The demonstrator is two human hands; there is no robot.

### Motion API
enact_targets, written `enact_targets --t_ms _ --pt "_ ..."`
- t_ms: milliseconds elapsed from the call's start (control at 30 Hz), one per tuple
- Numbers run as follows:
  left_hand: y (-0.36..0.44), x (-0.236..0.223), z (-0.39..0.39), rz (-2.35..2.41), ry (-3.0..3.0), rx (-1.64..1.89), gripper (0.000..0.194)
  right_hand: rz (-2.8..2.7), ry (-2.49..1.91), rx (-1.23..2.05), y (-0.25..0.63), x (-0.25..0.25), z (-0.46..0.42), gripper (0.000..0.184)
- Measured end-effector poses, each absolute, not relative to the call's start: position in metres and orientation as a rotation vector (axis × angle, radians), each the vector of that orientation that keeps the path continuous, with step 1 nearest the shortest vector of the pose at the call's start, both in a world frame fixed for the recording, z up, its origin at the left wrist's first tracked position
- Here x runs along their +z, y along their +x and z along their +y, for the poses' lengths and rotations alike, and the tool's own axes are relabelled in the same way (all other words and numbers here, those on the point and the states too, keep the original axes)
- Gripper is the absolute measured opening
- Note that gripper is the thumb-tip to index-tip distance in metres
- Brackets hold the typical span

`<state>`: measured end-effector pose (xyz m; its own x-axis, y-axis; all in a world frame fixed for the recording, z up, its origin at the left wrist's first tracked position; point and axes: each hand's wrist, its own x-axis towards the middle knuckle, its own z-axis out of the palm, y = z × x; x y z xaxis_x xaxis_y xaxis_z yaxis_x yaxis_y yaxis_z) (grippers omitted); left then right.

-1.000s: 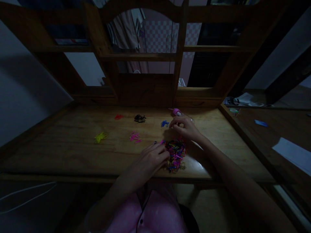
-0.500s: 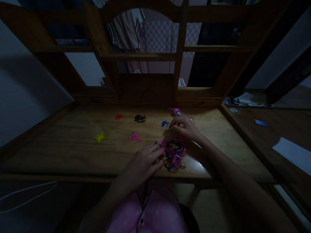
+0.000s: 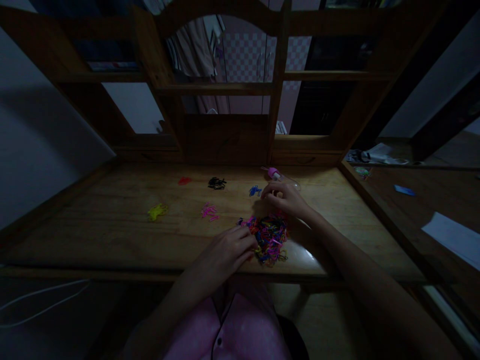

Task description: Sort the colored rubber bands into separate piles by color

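A mixed pile of small, thin rubber bands (image 3: 270, 237) in many colours lies near the front of the wooden desk. My left hand (image 3: 227, 252) rests at the pile's left edge, its fingers curled together against the bands; what is between the fingertips is hidden. Beyond the pile, my right hand (image 3: 287, 200) hovers with fingers bent down and drawn together, just right of a small blue group (image 3: 255, 190). Anything in its fingertips is too small to make out. Separate groups lie to the left: pink (image 3: 209, 212), black (image 3: 217, 183), red (image 3: 184, 180) and yellow (image 3: 157, 212).
A clear bottle with a pink cap (image 3: 273, 173) lies behind my right hand. A wooden shelf unit (image 3: 225, 89) rises at the desk's back. On the side surface at right are a white paper (image 3: 452, 237) and a blue card-like piece (image 3: 404, 190).
My left hand has shifted slightly, its fingers closing more; the yellow bands seen by its thumb are now hidden. My right hand stays nearly in place.
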<state>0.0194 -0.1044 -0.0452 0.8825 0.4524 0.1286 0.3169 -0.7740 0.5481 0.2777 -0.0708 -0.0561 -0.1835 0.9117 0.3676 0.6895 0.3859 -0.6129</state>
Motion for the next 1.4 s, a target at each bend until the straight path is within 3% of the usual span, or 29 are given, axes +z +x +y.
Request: enact_targets --t_ms 533,900,1400 --pt "0.034 -0.047 -0.095 0.441 2.629 0.264 0.011 -1.95 -1.351 0.387 0.278 -0.054 -0.072 0.018" --pt "0.021 -0.041 -0.085 0.537 2.447 0.425 0.005 -1.944 -1.368 0.407 0.277 -0.052 -0.072 0.019" --pt "0.028 -0.035 -0.094 0.347 2.517 0.146 0.01 -1.938 -1.389 0.394 0.276 -0.049 -0.073 0.019"
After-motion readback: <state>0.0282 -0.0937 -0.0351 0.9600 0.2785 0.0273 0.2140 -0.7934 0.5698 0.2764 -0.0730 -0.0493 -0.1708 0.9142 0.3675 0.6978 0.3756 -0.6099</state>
